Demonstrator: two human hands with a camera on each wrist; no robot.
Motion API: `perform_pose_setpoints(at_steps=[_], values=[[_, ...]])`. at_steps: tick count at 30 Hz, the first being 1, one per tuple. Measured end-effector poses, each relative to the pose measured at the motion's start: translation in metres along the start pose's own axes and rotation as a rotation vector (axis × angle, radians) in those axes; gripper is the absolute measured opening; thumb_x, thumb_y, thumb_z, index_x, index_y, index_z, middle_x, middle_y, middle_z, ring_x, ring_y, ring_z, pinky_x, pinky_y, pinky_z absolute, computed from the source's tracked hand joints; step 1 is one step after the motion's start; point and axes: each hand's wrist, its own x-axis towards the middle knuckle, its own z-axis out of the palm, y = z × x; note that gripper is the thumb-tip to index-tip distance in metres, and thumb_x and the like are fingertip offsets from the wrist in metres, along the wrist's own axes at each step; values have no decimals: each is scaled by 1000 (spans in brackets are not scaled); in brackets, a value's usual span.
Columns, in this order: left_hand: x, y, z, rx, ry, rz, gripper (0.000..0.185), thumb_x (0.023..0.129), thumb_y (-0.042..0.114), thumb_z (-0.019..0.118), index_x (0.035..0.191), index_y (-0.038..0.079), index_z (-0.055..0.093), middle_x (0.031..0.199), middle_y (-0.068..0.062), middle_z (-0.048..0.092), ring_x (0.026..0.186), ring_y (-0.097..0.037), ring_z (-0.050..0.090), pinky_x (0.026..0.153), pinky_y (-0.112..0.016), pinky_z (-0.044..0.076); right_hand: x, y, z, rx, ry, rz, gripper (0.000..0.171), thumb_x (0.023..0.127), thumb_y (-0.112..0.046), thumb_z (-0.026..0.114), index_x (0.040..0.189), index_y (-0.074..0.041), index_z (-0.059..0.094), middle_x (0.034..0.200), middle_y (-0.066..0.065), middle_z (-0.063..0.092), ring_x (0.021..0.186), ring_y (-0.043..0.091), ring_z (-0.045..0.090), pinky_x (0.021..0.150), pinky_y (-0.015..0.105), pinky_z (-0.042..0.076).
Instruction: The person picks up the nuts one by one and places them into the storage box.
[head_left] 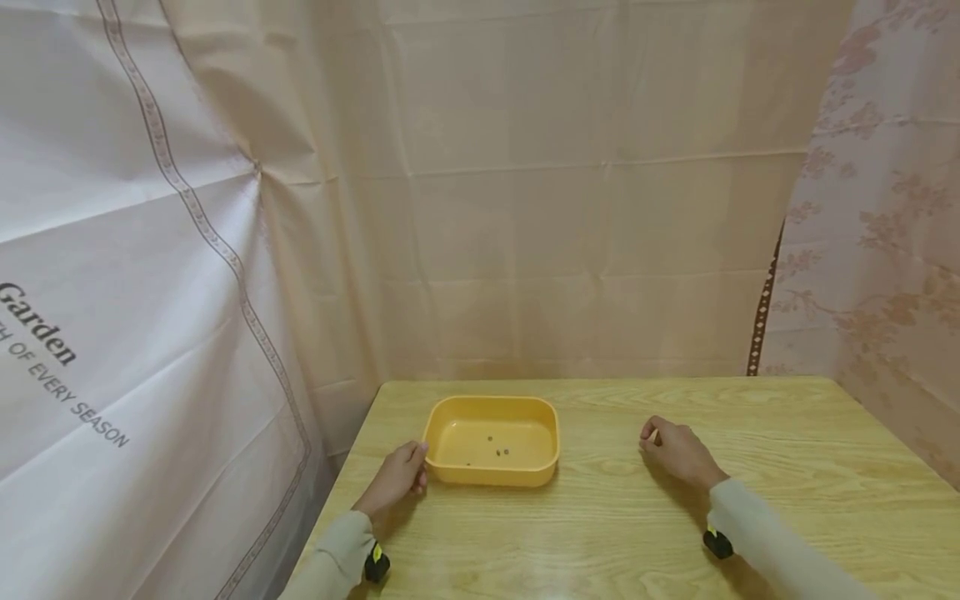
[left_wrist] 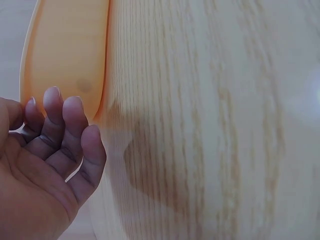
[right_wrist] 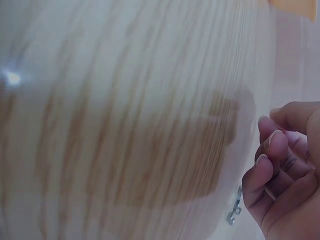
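From the head camera, a shallow orange plastic tray [head_left: 491,440] sits on a light wood-grain counter [head_left: 787,467], toward its left half and well back from the near edge. A few small dark bits [head_left: 500,452] lie on the tray's floor; they are too small to identify. The left hand [head_left: 400,479] rests on the counter at the tray's near left corner, fingertips touching or just beside the rim, fingers loosely bent and holding nothing. The right hand [head_left: 677,451] lies on the counter well to the right of the tray, fingers curled inward; something small and pale shows at its fingertips. Both arms wear pale sleeves [head_left: 757,533]. Draped cloths [head_left: 525,192] hang behind and to both sides of the counter, the left one printed with lettering.

From the left wrist camera, the left hand [left_wrist: 45,165] shows its palm with fingers [left_wrist: 52,107] gently bent and slightly apart, the tips right beside the tray's outer wall [left_wrist: 65,55], gripping nothing.

From the right wrist camera, the right hand [right_wrist: 287,170] has its fingers [right_wrist: 272,145] curled toward the palm. A small silvery metal piece [right_wrist: 234,212] lies on the counter just below the fingers, blurred; whether the hand pinches anything cannot be told.
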Motion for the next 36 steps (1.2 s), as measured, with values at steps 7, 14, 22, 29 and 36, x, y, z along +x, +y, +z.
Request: perform_pose_setpoints(at_steps=[7,14,22,29,36], values=[[1,-2,1,-22,17,-22,35,114,27,41,95,1,55,72,-4,56,61,-14,53,56,-24,49,-4,7,-8,-10,4,29,10,102,-12,63,105,-4,60,81,3,67,63,15,58,54,32,46],[1,-1,1,-29,18,-34,36,114,28,40,95,1,54,73,-4,56,62,-14,53,56,-24,49,-7,13,-17,1,-14,99,14,103,-12,62,109,-1,58,91,12,70,67,19,60,56,36,49],[-1,0,2,-16,21,-22,38,114,30,41,95,0,55,72,-5,57,61,-14,53,55,-25,49,-10,28,-24,-58,8,113,15,101,-13,63,108,0,58,93,16,70,71,24,63,57,38,51],[0,0,1,-2,14,-5,38,114,30,40,96,0,55,73,-5,57,62,-15,54,56,-25,50,-13,39,-29,-64,19,107,16,101,-15,63,106,-1,59,97,19,71,75,26,67,61,41,53],[1,-3,1,-10,13,-11,38,114,30,40,96,1,55,73,-4,57,62,-14,54,56,-24,50,-15,44,-32,-82,33,106,17,101,-16,63,104,0,58,101,26,70,84,36,69,68,48,56]])
